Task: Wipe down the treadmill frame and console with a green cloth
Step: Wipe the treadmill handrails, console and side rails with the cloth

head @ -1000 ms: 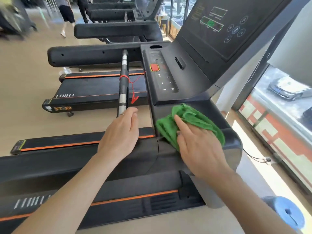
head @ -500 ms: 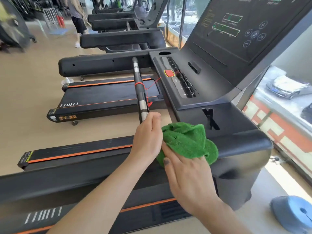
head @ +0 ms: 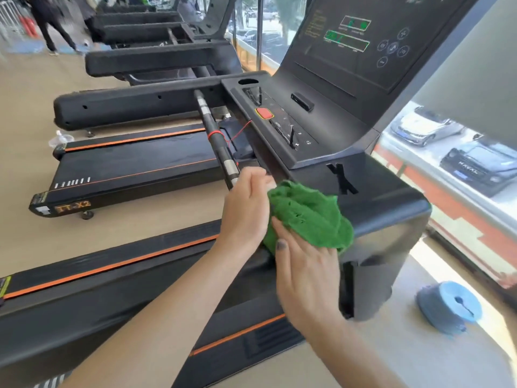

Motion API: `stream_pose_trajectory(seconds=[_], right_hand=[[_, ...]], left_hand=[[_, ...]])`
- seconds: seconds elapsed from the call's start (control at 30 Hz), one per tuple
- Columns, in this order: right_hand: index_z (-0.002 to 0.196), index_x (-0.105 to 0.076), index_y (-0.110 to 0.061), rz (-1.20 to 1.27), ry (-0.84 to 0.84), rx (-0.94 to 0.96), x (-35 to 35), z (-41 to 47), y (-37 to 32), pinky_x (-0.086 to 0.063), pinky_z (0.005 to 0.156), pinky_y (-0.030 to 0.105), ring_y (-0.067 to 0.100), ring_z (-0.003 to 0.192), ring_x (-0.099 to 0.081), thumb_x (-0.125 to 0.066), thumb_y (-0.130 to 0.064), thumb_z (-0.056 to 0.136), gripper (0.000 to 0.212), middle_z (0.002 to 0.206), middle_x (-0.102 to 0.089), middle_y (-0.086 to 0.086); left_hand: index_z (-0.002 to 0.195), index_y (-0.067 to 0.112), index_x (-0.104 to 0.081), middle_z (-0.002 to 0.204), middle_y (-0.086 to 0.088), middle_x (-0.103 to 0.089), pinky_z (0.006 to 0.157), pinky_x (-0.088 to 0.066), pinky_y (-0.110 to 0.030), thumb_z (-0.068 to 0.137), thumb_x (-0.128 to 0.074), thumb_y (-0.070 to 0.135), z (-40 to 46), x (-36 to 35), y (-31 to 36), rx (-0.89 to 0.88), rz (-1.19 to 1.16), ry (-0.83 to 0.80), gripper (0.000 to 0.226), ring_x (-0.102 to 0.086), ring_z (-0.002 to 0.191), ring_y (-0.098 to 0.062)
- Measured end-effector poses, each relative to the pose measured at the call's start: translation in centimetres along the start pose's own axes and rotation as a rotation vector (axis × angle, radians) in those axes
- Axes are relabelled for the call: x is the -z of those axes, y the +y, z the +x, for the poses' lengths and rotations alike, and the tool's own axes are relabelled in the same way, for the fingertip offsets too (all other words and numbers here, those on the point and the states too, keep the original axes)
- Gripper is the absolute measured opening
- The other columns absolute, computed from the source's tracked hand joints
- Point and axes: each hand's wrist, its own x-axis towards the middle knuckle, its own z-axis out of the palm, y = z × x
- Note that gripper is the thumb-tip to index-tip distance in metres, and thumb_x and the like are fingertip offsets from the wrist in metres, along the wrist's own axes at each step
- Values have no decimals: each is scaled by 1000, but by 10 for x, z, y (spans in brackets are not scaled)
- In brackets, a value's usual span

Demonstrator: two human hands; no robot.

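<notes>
A bunched green cloth (head: 310,217) lies on the near corner of the black treadmill frame (head: 391,208), below the sloped console (head: 307,119) with its red stop button. My right hand (head: 305,278) presses on the cloth's near edge, fingers spread over it. My left hand (head: 246,211) sits just left of the cloth and touches it, its fingers curled at the near end of the silver-and-black handlebar (head: 216,141). Whether the left hand grips the bar or the cloth is hidden.
A red safety cord (head: 237,133) runs from the handlebar to the console. The lit display panel (head: 349,37) rises behind. More treadmills (head: 134,163) stand in a row to the left. A blue roll (head: 447,306) lies on the floor at right, beside the window. A person (head: 50,26) walks far back.
The cloth and my right hand have slid left along the frame toward my left hand, which now touches the cloth. My view has swung, showing more of the frame's right end.
</notes>
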Motion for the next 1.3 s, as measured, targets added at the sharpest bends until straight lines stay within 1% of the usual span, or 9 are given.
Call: stream_pose_trajectory(seconds=[0.2, 0.37, 0.47, 0.6, 0.7, 0.8, 0.9, 1.03, 1.3], right_hand=[[143, -56, -30, -120, -124, 256, 24, 20, 48, -46, 76, 37, 22, 100, -68, -25, -38, 107, 49, 121, -71, -9], [96, -56, -17, -163, 38, -315, 51, 74, 146, -39, 89, 44, 40, 102, -58, -19, -33, 100, 40, 109, -65, 16], [104, -63, -17, -160, 114, -455, 33, 73, 118, -40, 92, 46, 40, 104, -56, -21, -30, 97, 44, 115, -67, 15], [132, -66, -23, -56, 119, -246, -1, 17, 27, -41, 99, 40, 28, 115, -61, -25, -32, 102, 51, 125, -71, -1], [138, -62, -25, 34, 1, 6, -8, -15, -19, -34, 104, 32, 15, 125, -54, -30, -32, 106, 46, 131, -67, -9], [141, -58, -29, -63, -110, 244, 10, -1, 11, -41, 91, 35, 18, 114, -60, -30, -35, 107, 45, 123, -69, -10], [137, -61, -25, -178, -75, 71, 31, 44, 79, -40, 94, 39, 29, 111, -60, -26, -34, 104, 49, 121, -68, 2], [98, -63, -14, -242, 3, -212, 24, 57, 73, -41, 93, 46, 37, 99, -54, -24, -30, 102, 42, 103, -62, 7], [129, -66, -26, 1, -55, 50, -27, -20, -86, -30, 110, 36, 18, 121, -53, -33, -29, 105, 40, 131, -65, -14]], left_hand=[[98, 16, -57, 94, -3, -63, 81, -43, -42, 106, -28, 31, -6, 25, -15, -132, 481, -172, 34, -53, 91, -27], [70, 16, -44, 72, 1, -52, 63, -32, -39, 103, -31, 30, -8, 23, -23, -211, 610, -251, 39, -44, 80, -24], [69, 13, -52, 74, 6, -55, 73, -36, -36, 103, -35, 29, -5, 20, -31, -225, 647, -292, 41, -44, 94, -22], [95, 7, -68, 100, -7, -69, 88, -43, -41, 104, -33, 21, 0, 19, -29, -187, 592, -282, 39, -50, 106, -30], [88, 6, -64, 94, -11, -68, 78, -40, -38, 103, -36, 24, 4, 24, -25, -68, 421, -192, 37, -56, 98, -32], [85, 15, -66, 91, -3, -68, 75, -39, -35, 101, -38, 28, 3, 32, -21, -42, 377, -193, 34, -58, 95, -26], [93, 18, -63, 93, 1, -68, 84, -47, -41, 103, -30, 38, -5, 61, -10, -147, 547, -341, 39, -58, 93, -25], [78, 27, -42, 82, 6, -55, 70, -41, -38, 102, -13, 51, -29, 124, -17, -241, 980, -440, 45, -52, 84, -23], [92, 24, -47, 97, -6, -66, 77, -52, -49, 106, -16, 31, -39, 149, -45, -159, 910, -321, 34, -60, 90, -34]])
